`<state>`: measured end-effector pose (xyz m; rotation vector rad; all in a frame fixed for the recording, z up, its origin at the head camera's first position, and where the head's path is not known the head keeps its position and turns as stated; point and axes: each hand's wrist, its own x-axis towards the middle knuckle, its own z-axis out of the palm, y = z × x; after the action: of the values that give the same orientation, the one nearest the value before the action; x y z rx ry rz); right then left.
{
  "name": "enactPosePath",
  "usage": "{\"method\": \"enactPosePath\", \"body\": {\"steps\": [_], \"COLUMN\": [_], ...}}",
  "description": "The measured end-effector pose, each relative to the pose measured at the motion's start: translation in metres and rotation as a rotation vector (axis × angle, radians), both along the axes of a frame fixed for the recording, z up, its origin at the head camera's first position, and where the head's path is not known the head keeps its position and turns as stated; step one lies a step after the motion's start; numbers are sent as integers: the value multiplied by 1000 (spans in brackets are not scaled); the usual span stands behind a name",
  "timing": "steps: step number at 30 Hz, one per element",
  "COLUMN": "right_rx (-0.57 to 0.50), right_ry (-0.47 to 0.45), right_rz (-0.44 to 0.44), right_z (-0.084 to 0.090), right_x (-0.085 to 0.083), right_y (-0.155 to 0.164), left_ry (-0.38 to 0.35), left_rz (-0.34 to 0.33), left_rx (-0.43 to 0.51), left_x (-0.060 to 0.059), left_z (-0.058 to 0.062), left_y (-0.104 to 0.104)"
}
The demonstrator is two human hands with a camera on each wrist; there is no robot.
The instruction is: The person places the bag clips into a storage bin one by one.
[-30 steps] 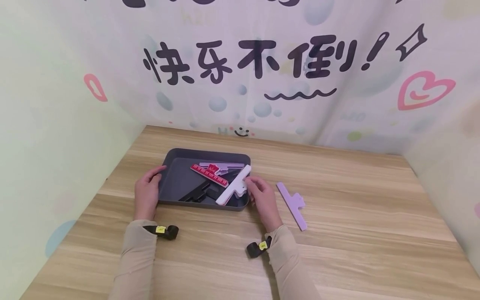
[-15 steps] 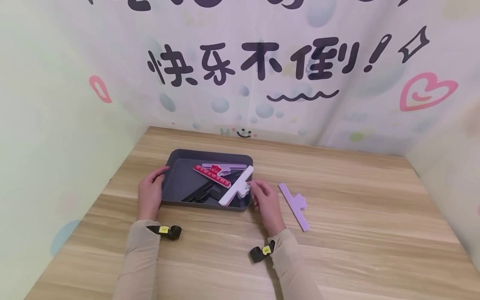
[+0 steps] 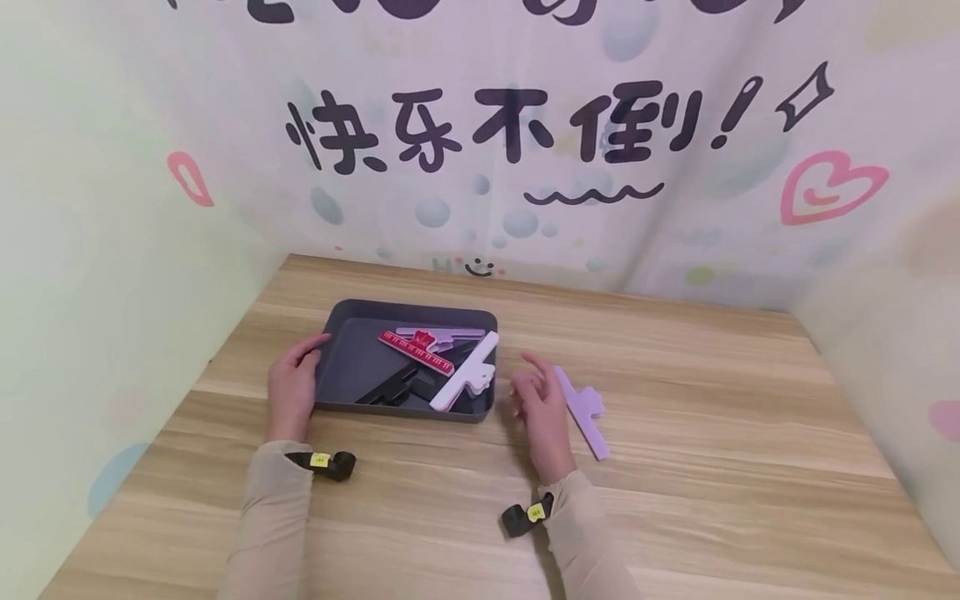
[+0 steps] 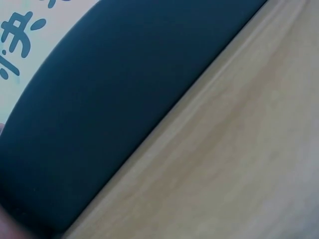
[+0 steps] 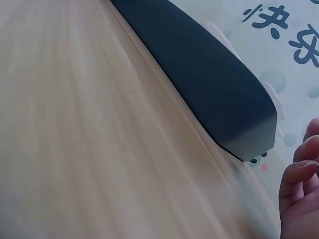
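A dark grey tray (image 3: 348,358) sits on the table, and my left hand (image 3: 291,396) holds it at its left side. Inside, a white clip (image 3: 457,379) leans over the right end. Beside that lie a red clip with a piano-key pattern (image 3: 417,354), a purple clip (image 3: 471,333) partly under it, and black clips (image 3: 393,387) that overlap. My right hand (image 3: 546,425) is just right of the tray, fingers loosely bent, holding nothing. Close to its right side, another purple clip (image 3: 583,410) lies on the table.
The wood-grain table (image 3: 712,467) runs back to a printed curtain (image 3: 420,200) with black characters. Pale curtain sides stand at left and right. Each wrist wears a black strap with a small camera (image 3: 517,520).
My right hand has let go of the white clip, which stays in the tray. It has moved right, towards the purple clip on the table. The left hand stays at the tray.
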<state>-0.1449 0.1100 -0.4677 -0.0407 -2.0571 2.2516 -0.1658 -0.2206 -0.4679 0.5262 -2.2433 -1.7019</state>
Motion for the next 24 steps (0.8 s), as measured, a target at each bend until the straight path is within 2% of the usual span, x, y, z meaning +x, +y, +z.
{"method": "enactPosePath", "body": {"steps": [8,16,20,24], "right_rx": [-95,-189,-153,-45], "right_ry": [-83,-56,-71,-73], "right_rz": [-80,-98,-87,-103], "right_z": [4,-6,-2,5], "right_x": [2,-3,-4,-5], "right_y": [7,15,22,33], "left_ry": [-2,15,7,2], "left_rz": [-7,-6,-4,-11], "left_rx": [7,17,24,26], "left_x": [1,1,1,0], "left_z": [-1,-2,-2,-1], "left_y": [-1,-2,-2,0]}}
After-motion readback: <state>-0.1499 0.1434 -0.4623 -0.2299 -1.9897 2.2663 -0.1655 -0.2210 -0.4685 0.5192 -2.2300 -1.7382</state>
